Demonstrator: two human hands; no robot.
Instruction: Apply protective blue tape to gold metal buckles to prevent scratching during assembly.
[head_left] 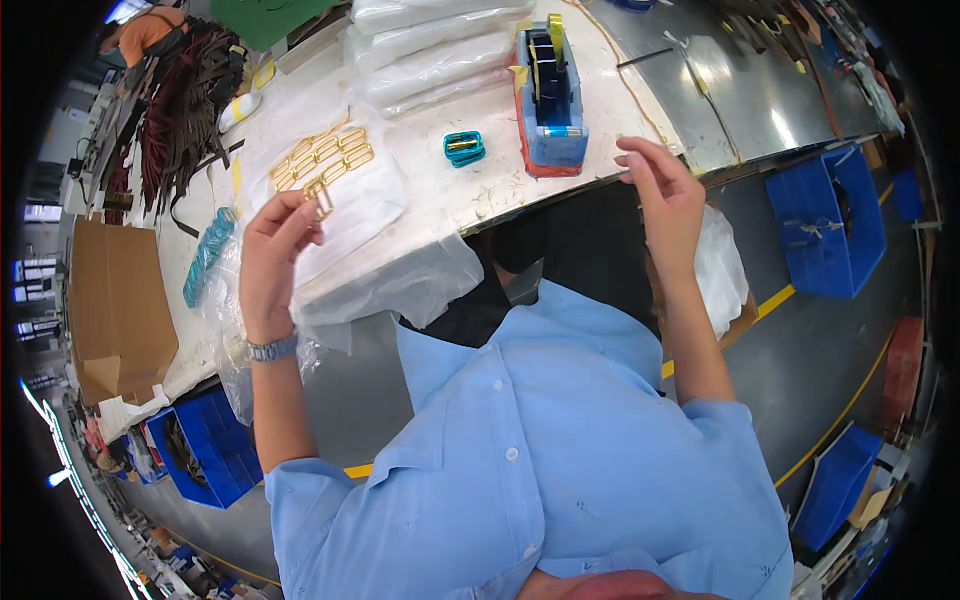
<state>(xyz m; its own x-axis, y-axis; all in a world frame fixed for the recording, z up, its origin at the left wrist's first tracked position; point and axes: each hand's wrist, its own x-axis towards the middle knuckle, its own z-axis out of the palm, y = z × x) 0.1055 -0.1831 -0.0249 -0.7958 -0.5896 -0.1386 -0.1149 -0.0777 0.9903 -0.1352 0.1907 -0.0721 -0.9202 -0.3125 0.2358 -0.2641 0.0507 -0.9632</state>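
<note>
My left hand [278, 250], a watch on its wrist, is closed on a gold metal buckle [318, 198], pinched between thumb and fingertips. Just beyond it, several more gold buckles [325, 157] lie in rows on a white sheet [375, 195]. Loosely curled fingers with gaps between them and no visible object mark my right hand [668, 200], off the table's front edge. To its left stands a blue tape dispenser [556, 148] with a red base. A small teal-wrapped bundle of buckles [464, 149] rests between the sheet and the dispenser.
Stacked clear plastic bags [435, 50] occupy the table's far side. A long teal-wrapped bundle [208, 257] sits at left, near a cardboard box [120, 310]. Crumpled clear plastic [400, 285] hangs over the front edge. Blue bins [830, 225] stand on the floor. Dark straps [185, 110] hang far left.
</note>
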